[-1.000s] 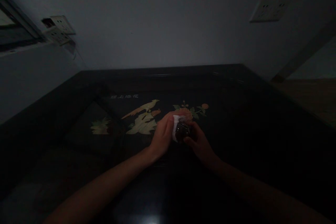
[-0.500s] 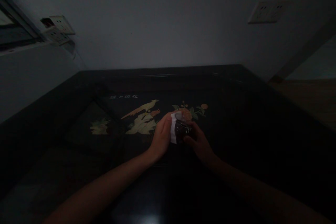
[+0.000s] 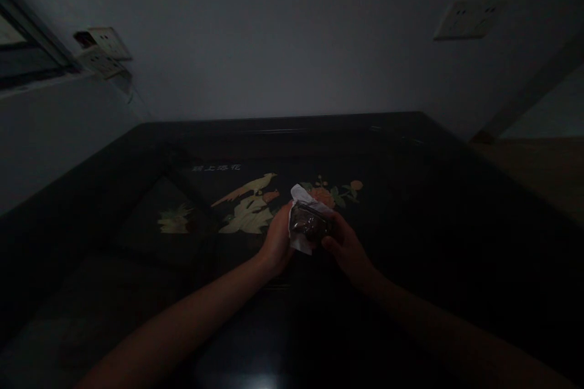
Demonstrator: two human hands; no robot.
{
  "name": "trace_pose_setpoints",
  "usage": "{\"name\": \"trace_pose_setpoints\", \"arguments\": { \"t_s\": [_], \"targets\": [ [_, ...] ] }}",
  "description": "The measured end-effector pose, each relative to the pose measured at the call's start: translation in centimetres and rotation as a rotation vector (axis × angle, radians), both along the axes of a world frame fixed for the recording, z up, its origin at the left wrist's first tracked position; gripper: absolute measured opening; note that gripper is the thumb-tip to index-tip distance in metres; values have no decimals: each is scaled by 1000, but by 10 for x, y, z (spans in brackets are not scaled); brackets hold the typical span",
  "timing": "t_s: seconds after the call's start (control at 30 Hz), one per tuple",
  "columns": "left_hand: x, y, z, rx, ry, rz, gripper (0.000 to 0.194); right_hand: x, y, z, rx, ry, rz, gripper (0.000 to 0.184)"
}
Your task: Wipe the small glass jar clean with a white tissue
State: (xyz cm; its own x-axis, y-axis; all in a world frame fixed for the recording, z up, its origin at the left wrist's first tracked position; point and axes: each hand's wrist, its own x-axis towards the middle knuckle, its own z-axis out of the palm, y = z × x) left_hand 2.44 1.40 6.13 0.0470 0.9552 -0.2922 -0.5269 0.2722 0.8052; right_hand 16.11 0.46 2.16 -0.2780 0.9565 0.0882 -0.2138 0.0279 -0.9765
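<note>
1. general view: two bare forearms reach forward over a dark glossy table [image 3: 292,125], and both hands meet near its middle; the light is dim.
2. left hand [image 3: 277,238]: curled against the left side of a white tissue [image 3: 301,248], gripping it; most of its fingers are hidden behind the tissue.
3. right hand [image 3: 345,244]: closed on the right side of a dark shiny object [image 3: 310,223], with the thumb at the lower right edge and the other fingers partly lost in shadow.
4. object held: between the two hands, backed by the tissue, whose white edges show above, to the left and below; glints mark its surface, but its exact kind is too dark to tell. whether it touches the table cannot be told.
5. table decoration: left of the hands, a long-tailed bird [image 3: 255,185] above a pale rock [image 3: 249,216]; just beyond the object, an orange flower [image 3: 322,196] with green leaves; at upper left, a row of pale characters [image 3: 216,168].
6. surroundings: a grey wall [image 3: 292,42] behind the table, bearing a socket plate [image 3: 469,19] at right and further sockets [image 3: 109,44] at left, near a window frame [image 3: 36,33].
</note>
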Motion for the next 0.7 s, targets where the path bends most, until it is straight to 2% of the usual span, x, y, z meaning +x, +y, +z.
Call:
{"name": "trace_pose_setpoints", "arguments": {
  "t_s": [0.13, 0.33, 0.43, 0.5, 0.57, 0.7],
  "targets": [
    [-4, -4, 3, 227, 329, 41, 30, 0, 0, 0, 25, -28, -17, 56],
    [-13, -7, 5, 894, 874, -31, 39, -2, -2, 0, 24, -27, -54, 54],
    [-16, -5, 7, 1092, 1078, -111, 36, -2, -3, 0, 3, -59, -68, 51],
    [-16, -4, 8, 1119, 1099, -130, 36, -2, -2, 0, -10, -61, -72, 48],
    [-16, -4, 9, 1042, 1016, -114, 37, -2, -2, 1, -18, -52, -71, 47],
    [-11, -6, 7, 603, 668, -42, 40, -1, -2, 3, -50, -37, -42, 48]
  ]
}}
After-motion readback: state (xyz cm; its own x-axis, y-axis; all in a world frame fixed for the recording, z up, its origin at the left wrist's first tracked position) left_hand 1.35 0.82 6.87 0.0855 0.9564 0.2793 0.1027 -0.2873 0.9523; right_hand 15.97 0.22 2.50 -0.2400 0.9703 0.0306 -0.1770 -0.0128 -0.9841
